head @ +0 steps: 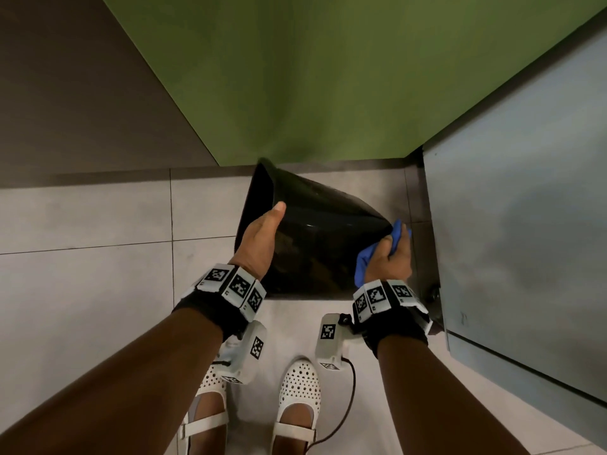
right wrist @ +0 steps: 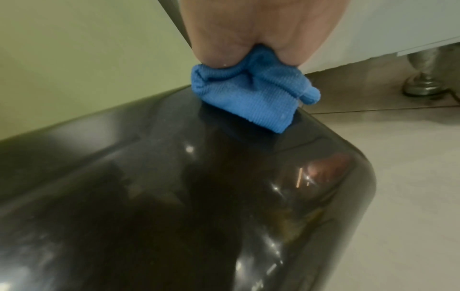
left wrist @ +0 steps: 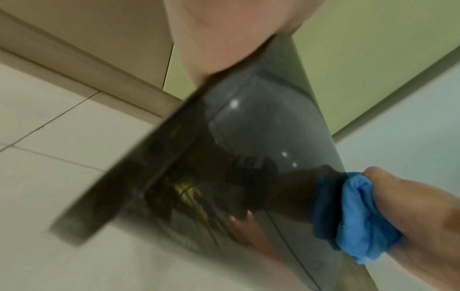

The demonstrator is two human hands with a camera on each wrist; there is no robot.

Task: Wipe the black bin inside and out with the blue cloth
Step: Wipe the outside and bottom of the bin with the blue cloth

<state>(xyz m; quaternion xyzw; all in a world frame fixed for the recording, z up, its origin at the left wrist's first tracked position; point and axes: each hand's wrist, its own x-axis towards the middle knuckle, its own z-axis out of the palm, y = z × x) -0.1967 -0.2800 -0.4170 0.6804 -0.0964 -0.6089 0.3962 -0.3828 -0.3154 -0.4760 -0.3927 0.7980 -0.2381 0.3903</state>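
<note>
Two walls are meeting ahead of me, a brown one and a green wall (head: 328,77), above the pale tiled floor (head: 82,224), with a grey cabinet (head: 525,224) standing at my right. I am holding the glossy black plastic bin (head: 315,244) tipped on its side off the floor, mouth to the left. My right wrist view is showing a silver cabinet foot (right wrist: 423,82), barely visible from above. My left hand (head: 259,241) is clamping the bin's rim, thumb outside, fingers probably inside. My right hand (head: 391,254) is squeezing the bunched blue ribbed cloth (right wrist: 248,96) against the bin's base corner.
</note>
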